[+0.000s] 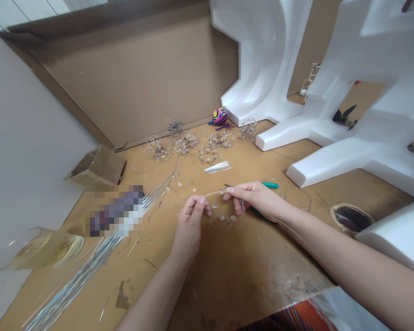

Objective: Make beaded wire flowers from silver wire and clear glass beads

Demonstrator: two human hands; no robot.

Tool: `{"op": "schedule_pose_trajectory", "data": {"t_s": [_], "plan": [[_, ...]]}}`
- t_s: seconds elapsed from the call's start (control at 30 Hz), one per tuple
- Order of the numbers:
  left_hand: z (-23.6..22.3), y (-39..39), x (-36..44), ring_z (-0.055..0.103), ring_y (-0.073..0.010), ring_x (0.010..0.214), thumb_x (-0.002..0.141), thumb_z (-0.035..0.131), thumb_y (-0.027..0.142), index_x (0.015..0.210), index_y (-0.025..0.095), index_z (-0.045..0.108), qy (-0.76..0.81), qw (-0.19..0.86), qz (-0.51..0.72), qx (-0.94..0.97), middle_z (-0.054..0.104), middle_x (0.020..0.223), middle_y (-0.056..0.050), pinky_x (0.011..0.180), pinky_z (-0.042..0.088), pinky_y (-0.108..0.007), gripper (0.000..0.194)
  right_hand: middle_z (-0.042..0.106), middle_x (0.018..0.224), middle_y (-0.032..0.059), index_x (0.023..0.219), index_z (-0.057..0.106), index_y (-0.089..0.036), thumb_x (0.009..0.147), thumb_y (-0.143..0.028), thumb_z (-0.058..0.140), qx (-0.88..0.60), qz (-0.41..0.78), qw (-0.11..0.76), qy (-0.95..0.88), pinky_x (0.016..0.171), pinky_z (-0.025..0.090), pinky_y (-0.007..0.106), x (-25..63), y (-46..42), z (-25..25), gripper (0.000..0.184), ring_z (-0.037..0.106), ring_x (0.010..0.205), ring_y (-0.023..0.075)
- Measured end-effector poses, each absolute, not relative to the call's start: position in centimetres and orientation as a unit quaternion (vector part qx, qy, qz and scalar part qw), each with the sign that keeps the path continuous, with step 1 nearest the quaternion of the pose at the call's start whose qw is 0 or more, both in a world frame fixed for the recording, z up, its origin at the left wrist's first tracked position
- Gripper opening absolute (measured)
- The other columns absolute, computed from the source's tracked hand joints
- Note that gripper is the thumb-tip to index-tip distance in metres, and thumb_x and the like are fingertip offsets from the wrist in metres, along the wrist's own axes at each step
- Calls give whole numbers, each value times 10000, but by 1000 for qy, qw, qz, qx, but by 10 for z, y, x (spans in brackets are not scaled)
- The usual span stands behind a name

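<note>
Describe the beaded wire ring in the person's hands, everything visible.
The beaded wire ring is thin silvery wire bent into a rough, unclosed circle, with small clear round beads spaced along it. One straight wire end points left at the top. It is held up, pinched by the left hand and right hand, above the tan board.

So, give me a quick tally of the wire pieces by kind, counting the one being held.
Bead clusters: 6
Held beaded ring: 1
Wire bundles: 3
Total: 10
</note>
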State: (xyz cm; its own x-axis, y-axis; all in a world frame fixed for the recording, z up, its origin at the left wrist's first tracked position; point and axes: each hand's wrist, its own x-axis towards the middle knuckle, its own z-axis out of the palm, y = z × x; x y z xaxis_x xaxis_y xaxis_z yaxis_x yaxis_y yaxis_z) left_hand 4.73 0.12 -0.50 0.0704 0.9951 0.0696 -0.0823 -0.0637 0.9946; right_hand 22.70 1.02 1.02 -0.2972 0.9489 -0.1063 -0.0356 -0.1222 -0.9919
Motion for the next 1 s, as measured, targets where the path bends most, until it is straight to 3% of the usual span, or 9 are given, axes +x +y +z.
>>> {"op": "schedule_pose_trajectory", "data": {"t_s": [0.2,0.47,0.6,0.83,1.0], "plan": [[-1,-2,51,438,-109,584,811,504,358,602,177,470,402,584,491,507,445,617,18,586,371,-238,279,446,397,-68,621,582,-158,796,-440,525,-422,605,415,-533,448,340,206,229,10,13,337,455,384,69],[1,-2,50,441,-104,582,804,517,340,591,172,468,384,602,485,505,448,629,15,576,384,-227,276,439,403,-70,621,577,-160,797,-435,521,-418,604,403,-546,447,340,203,231,12,14,331,459,393,69],[2,-1,50,454,-99,584,790,534,350,605,165,478,387,620,484,482,464,651,8,558,389,-219,267,497,463,-57,688,593,-156,783,-408,546,-420,618,414,-520,455,370,205,230,14,11,274,474,413,66],[3,5,47,456,-86,568,760,568,361,636,164,470,382,627,536,417,456,666,17,554,405,-217,252,630,794,40,890,595,-159,712,-314,639,-440,619,428,-490,477,449,195,232,14,11,240,580,647,110],[2,6,46,467,-82,587,779,558,327,655,158,493,364,620,566,402,467,670,20,580,421,-219,219,615,760,24,963,556,-175,712,-280,633,-413,656,394,-493,447,452,198,231,12,11,283,606,620,125]]}}
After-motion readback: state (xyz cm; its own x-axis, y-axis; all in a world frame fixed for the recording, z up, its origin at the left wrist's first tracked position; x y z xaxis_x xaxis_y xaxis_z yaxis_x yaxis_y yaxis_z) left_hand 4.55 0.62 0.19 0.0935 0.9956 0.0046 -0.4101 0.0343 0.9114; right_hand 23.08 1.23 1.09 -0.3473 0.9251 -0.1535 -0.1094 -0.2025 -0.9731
